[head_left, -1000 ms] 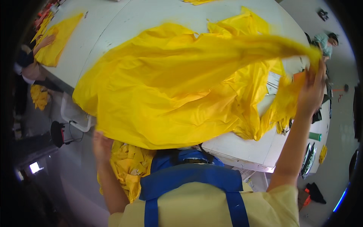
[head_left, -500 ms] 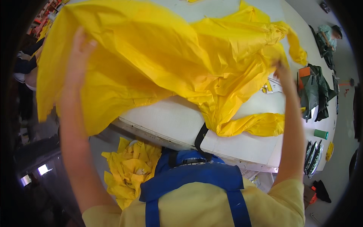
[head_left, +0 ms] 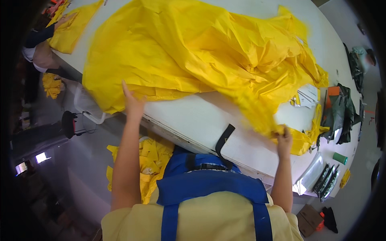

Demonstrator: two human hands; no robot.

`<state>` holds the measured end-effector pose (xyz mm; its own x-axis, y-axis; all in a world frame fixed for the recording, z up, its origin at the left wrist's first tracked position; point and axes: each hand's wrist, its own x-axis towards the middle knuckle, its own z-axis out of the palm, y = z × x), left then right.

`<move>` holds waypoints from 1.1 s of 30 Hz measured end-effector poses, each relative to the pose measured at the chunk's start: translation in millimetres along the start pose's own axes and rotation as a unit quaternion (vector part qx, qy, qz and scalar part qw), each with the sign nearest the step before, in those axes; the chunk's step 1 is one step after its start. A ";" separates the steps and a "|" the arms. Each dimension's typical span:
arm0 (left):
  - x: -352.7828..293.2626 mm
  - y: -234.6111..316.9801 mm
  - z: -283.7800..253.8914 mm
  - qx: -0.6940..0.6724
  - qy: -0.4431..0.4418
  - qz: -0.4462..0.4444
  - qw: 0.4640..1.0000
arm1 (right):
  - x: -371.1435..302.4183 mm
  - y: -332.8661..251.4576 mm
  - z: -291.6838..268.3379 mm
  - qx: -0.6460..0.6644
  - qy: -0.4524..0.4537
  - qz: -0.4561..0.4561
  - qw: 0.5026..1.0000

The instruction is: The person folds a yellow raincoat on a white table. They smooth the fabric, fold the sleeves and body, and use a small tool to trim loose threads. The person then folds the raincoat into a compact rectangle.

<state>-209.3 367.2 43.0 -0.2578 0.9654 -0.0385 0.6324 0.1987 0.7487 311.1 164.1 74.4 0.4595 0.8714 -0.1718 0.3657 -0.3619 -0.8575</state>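
Observation:
A large yellow garment [head_left: 161,52] of thin, crinkled fabric spreads across the white table [head_left: 193,116], with a narrow sleeve-like part trailing at the right. At its near left edge is my left hand [head_left: 134,105], fingers stretched apart and gripping nothing. My right hand [head_left: 284,140] is closed on a bunched, blurred end of the garment near the table's front edge. A black strap [head_left: 223,140] hangs by the table edge between my arms.
More yellow fabric [head_left: 155,158] lies heaped below the table edge at my left. White papers [head_left: 307,96], dark green fabric [head_left: 341,112], a green spool [head_left: 340,158] and packaged black items [head_left: 326,180] sit at the right. Another person's arm [head_left: 42,36] handles yellow fabric at far left.
Both hands have come down toward me, the left also shifting right. The garment's left part has settled from a raised billow onto the table, and its near right end is drawn toward me.

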 end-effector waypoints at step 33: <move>-26.3 139.8 38.6 0.146 -0.190 0.349 0.906 | 110.6 -157.6 67.1 -0.211 0.061 -0.286 0.933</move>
<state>-85.9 376.1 123.1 0.5140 0.8507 0.1100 0.7250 -0.4994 0.4743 250.0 339.7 157.9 0.1717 0.9270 0.3335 0.8535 0.0291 -0.5203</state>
